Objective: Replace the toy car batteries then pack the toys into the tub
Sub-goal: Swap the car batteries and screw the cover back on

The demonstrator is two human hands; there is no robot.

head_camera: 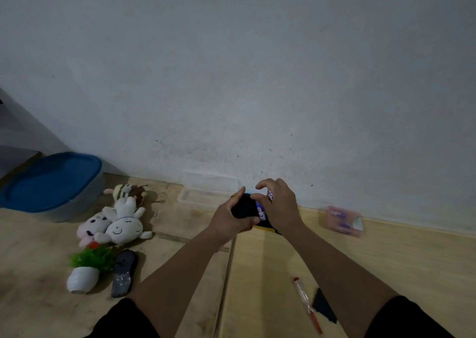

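While your left hand (231, 221) wraps the upturned toy car (243, 209) from its left end, your right hand (279, 206) pinches a battery (260, 210) lying across the black underside, so the right hand is the nearer one to press it home. Everything is held above the wooden floor (270, 260), close to the grey wall (231, 80); the lidded blue tub (51, 183) sits well apart to the left, beyond the plush toys (121, 221).

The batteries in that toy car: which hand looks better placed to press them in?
The right hand, probably: its fingertips rest on the batteries, while the left hand grips the toy car steady.
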